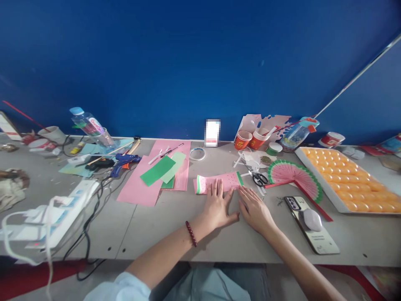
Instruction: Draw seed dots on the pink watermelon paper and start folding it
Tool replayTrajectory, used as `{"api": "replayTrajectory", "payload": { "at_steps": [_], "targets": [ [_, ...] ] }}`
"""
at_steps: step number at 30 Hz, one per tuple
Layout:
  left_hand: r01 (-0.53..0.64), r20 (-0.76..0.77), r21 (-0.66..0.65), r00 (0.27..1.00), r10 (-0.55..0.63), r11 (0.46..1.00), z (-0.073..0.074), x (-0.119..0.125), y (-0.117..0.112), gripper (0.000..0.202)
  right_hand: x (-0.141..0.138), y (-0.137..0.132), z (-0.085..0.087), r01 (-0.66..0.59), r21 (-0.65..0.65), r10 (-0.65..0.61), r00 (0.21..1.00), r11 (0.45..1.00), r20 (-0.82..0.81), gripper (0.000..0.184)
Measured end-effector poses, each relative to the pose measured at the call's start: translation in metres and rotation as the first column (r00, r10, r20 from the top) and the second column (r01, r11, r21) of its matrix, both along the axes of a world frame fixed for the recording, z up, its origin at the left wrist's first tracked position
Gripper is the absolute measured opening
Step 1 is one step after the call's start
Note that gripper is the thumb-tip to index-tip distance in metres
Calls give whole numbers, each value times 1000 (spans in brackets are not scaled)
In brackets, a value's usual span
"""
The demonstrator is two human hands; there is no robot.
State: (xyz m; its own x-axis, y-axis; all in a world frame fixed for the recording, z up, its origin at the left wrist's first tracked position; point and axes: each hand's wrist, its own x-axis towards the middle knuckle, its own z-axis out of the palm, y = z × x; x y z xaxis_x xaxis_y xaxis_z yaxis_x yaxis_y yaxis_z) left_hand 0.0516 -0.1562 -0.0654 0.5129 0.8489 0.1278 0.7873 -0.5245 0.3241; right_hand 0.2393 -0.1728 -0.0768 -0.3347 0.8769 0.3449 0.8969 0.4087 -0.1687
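Note:
A pink paper strip (230,179) with dark seed-like specks and green-and-white ends lies on the table in front of me. My left hand (218,205) presses on its near middle, fingers spread and thumb out to the right. At the strip's right end rests my right hand (256,210), its fingers stretched out flat near the near edge. Neither hand grips anything. Black-handled scissors (260,179) lie just beyond my right hand. To their right is an opened paper fan (293,170), pink with a green rim and red sticks.
Left are pink sheets (134,184) topped by green paper (158,170), a blue glue gun (120,164) and a white power strip (73,213) with cables. A tape roll (197,159) lies behind. Right are a phone (308,228), a tray of orange balls (346,205) and red cups (243,140).

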Motion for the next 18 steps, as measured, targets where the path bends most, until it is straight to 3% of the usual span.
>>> {"api": "replayTrajectory", "payload": {
  "at_steps": [7, 13, 18],
  "targets": [
    [2, -23, 5, 1000, -2, 1000, 1, 0, 0, 88, 2, 0, 3, -15, -4, 16, 1000, 1000, 21, 47],
    [-8, -10, 36, 1000, 8, 999, 0, 1, -1, 87, 0, -3, -1, 97, 16, -98, 995, 995, 20, 46],
    [-7, 10, 56, 1000, 7, 998, -1, 0, -2, 84, -2, -3, 6, 67, 41, -69, 995, 997, 65, 47]
  ]
}}
